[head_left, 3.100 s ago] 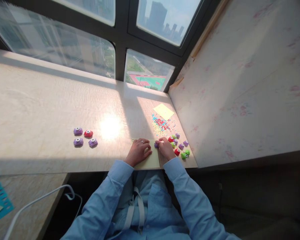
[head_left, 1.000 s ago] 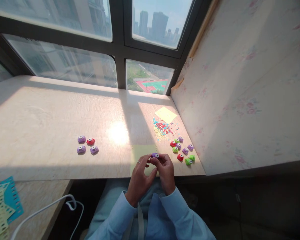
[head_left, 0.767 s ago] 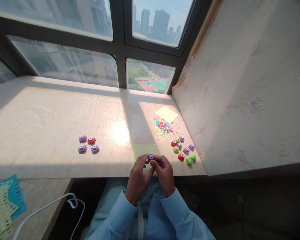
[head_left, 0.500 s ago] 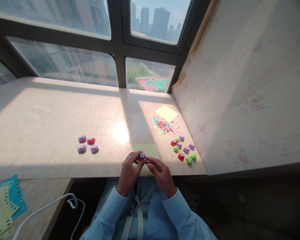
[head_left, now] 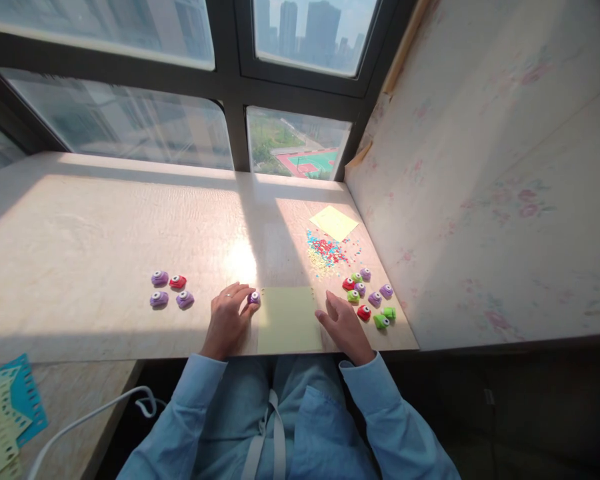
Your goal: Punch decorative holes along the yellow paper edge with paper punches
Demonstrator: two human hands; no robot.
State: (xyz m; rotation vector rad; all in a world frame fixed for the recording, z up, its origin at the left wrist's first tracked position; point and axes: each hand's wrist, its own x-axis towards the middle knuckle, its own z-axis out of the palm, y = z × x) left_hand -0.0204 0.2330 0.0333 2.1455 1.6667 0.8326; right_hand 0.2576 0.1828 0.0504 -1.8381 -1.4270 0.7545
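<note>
Between thumb and fingers of my left hand (head_left: 230,317) is a small purple craft punch (head_left: 253,298) with a white round button, at the upper left corner of a pale yellow-green sheet of paper (head_left: 289,323). The sheet lies flat at the front edge, with small punched holes at its top corners. My right hand (head_left: 344,321) has its fingers apart and nothing visible in them; it hovers by the sheet's right edge. Close beyond it several purple, red and green punches (head_left: 364,313) lie in a group. Another small group of punches (head_left: 178,282) stands to the left.
Red, blue and yellow paper bits (head_left: 326,252) are scattered behind the right group, below a yellow paper piece (head_left: 334,223). A patterned wall (head_left: 480,200) bounds the right side. At lower left are punched blue and yellow sheets (head_left: 5,407) and a white cable (head_left: 87,417).
My hands have parted from around the purple punch above the sheet. The left one has carried the punch left to the sheet's edge; the right has moved right and opened. The sheet now shows fully.
</note>
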